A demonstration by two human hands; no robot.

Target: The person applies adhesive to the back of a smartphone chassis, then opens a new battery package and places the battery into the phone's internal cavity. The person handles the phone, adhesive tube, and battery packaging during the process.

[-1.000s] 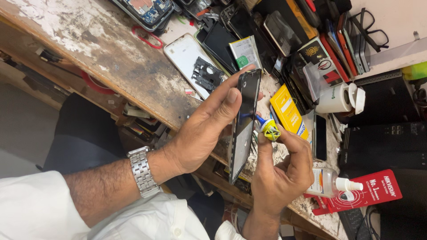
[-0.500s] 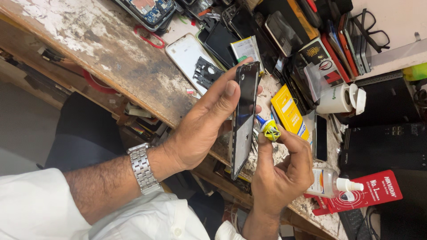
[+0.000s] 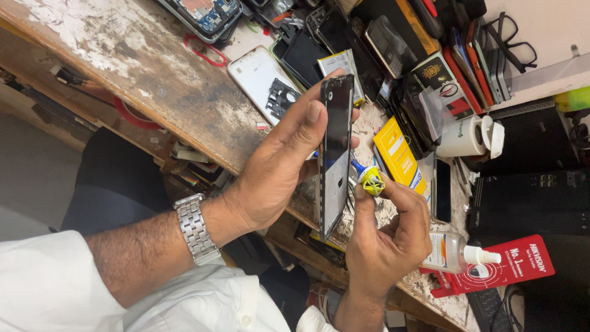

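The left hand held a black phone screen panel upright on its edge above the front edge of the desk, thumb pressed along one face and the fingers wrapped behind it. The right hand sat just beside the panel's lower half, its thumb and forefinger pinching a small glue tube with a yellow collar and blue nozzle, the nozzle tip pointed at, and apparently touching, the panel's long edge.

By the look of it, the step in hand was running adhesive along the rim of the panel. The next move would call for a steady left grip, so the panel did not twist, and a light, even squeeze as the nozzle travelled along the edge.

On the desk behind the hands lay a yellow rectangular box with a blue stripe, flat and close to the tube. Beyond it stood a white cup-like container lying on its side, with a clear plastic bag against it. Near the desk's right end, a small clear bottle with a white cap and an orange-and-white label lay on a red card with white printing. A white phone back with a black part on it lay toward the middle of the desk, and a stack of dark phones and flat packages crowded the far edge.
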